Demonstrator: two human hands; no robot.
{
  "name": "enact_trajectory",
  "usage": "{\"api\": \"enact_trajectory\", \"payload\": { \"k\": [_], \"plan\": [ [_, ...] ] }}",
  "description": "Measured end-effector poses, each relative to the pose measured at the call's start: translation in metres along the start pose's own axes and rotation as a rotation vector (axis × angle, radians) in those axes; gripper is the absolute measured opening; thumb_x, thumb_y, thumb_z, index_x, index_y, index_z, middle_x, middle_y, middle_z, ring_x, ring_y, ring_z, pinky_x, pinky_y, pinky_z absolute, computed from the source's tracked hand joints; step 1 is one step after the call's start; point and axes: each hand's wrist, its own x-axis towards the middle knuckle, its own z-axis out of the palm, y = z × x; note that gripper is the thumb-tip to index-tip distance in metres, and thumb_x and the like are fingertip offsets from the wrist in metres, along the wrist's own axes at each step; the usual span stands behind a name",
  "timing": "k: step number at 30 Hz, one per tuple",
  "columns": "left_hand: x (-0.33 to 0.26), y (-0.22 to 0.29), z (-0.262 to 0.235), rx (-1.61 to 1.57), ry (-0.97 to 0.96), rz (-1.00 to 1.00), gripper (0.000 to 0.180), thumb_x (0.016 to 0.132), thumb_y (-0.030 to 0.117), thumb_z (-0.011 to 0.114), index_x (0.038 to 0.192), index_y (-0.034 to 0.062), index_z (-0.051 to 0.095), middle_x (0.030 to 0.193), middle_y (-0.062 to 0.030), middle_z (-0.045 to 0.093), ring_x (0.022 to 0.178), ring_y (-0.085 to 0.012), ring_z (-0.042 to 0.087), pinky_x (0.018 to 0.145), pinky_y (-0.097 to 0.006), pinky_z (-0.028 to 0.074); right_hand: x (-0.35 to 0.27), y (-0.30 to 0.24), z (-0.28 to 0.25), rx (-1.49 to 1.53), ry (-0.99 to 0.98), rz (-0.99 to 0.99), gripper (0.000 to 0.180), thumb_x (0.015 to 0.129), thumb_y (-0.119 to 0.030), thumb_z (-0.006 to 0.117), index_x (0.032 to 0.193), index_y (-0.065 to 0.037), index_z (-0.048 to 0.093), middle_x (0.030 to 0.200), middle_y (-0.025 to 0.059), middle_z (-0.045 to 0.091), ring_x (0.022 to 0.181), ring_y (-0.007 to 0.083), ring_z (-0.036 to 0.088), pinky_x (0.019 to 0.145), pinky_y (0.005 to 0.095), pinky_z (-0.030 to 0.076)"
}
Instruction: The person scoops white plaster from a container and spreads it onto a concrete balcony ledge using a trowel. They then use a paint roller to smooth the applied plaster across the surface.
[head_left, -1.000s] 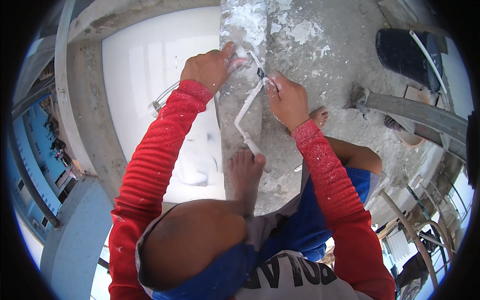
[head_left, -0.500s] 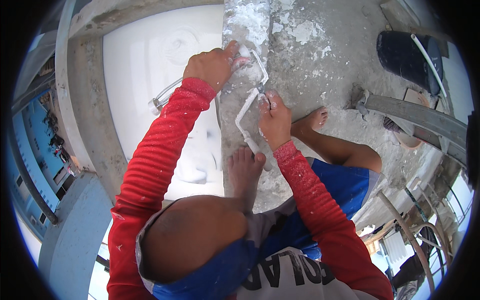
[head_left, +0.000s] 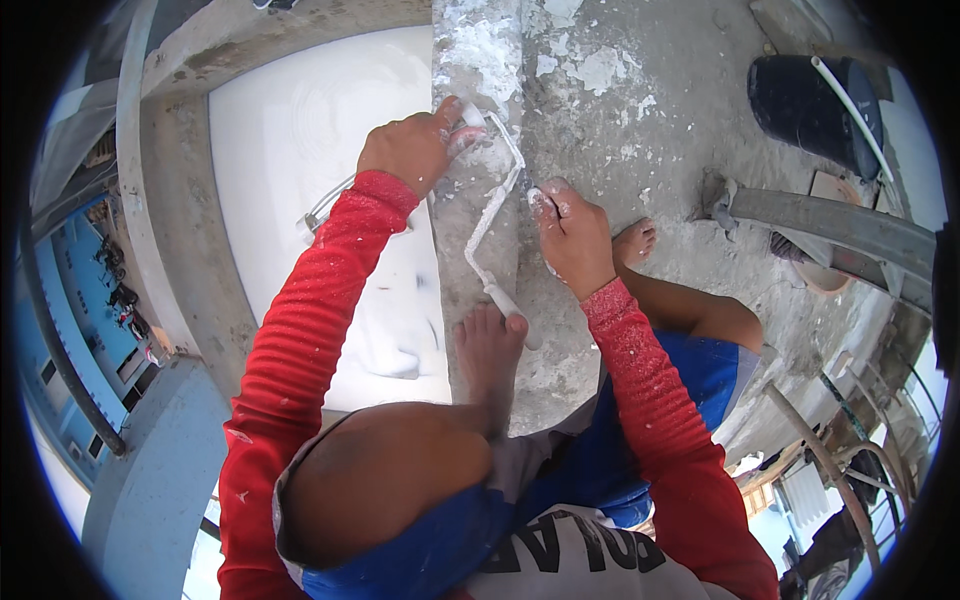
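left hand (head_left: 412, 150): was closed on the far end of a paint roller (head_left: 490, 225), fingers curled round the paint-caked bit at the top, thumb side pressed to the concrete ledge (head_left: 470, 120)

right hand (head_left: 572, 235): was wrapped round the roller's wire frame a bit nearer & to the right, knuckles smeared w/ white paint. grip looked shut, tho exactly what was pinched under the fingers couldn't be made out

paint roller: was held between both hands over the ledge, white handle end pointed near, resting just beside the toes of the left foot (head_left: 488, 345)

ledge: rough grey concrete, splattered w/ white patches, run far-to-near down the middle

white surface (head_left: 300, 160): was seen left of the ledge, smooth & freshly white, a thin metal wire piece (head_left: 325, 205) lying on it by the left sleeve

right foot (head_left: 632, 242): bare, was planted on the concrete floor (head_left: 660, 110) right of the right hand

black bucket (head_left: 810, 110): was sat far right, well apart from the hands, a white stick across it
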Motion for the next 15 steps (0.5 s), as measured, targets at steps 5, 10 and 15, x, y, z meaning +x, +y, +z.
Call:
{"api": "enact_trajectory", "payload": {
  "k": [5, 10, 15],
  "plan": [
    [0.004, 0.006, -0.005, 0.001, -0.012, -0.006, 0.059, 0.098, 0.059, 0.036, 0.136, 0.0182, 0.055, 0.086, -0.0115, 0.071, 0.075, -0.0288, 0.070, 0.067, -0.038, 0.056, 0.023, 0.014, 0.011, -0.187, -0.098, -0.126, 0.017, 0.090, -0.016, 0.059, 0.103, -0.006, 0.061, 0.078, 0.0210, 0.065, 0.074, 0.0409, 0.064, 0.063, 0.0486, 0.049],
    [0.000, 0.000, 0.001, 0.000, 0.022, 0.001, 0.060, 0.098, 0.060, 0.035, 0.136, 0.0180, 0.054, 0.084, -0.0114, 0.071, 0.074, -0.0297, 0.070, 0.067, -0.039, 0.056, -0.012, 0.001, 0.043, 0.076, 0.080, 0.045, 0.017, 0.091, -0.016, 0.058, 0.102, -0.004, 0.060, 0.078, 0.0225, 0.064, 0.073, 0.0424, 0.064, 0.062, 0.0509, 0.048],
    [0.002, 0.001, 0.005, 0.034, 0.022, 0.004, 0.061, 0.097, 0.061, 0.035, 0.139, 0.0193, 0.053, 0.085, -0.0118, 0.072, 0.074, -0.0301, 0.071, 0.067, -0.039, 0.057, -0.024, -0.009, 0.055, 0.153, 0.162, 0.217, 0.026, 0.091, -0.017, 0.060, 0.112, -0.002, 0.060, 0.081, 0.0244, 0.066, 0.077, 0.0434, 0.065, 0.066, 0.0500, 0.050]
  ]
}}
